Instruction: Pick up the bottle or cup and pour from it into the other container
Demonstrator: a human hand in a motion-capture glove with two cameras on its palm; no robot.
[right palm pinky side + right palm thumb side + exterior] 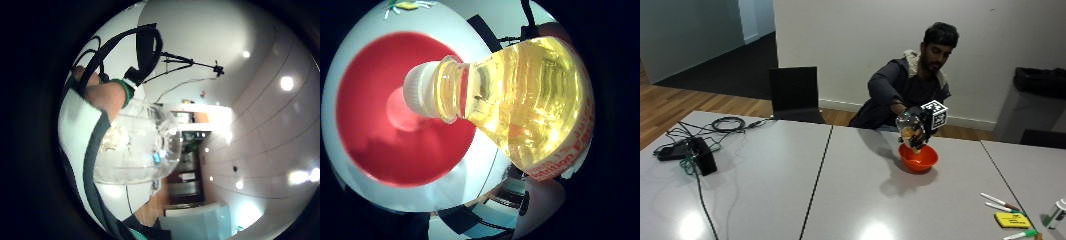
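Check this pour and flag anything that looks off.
One oddity: the bottle is tipped neck-down over the red bowl, but its white cap is on, so no liquid can leave. The right hand holds it above the bowl. No spill shows on the table.

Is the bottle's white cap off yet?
No, the white cap sits on the bottle as it tips over the red bowl.

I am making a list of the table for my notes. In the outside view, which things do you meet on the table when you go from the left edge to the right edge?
Black box with cables → red bowl, with the bottle tipped above it in the gloved right hand → markers → yellow pad.
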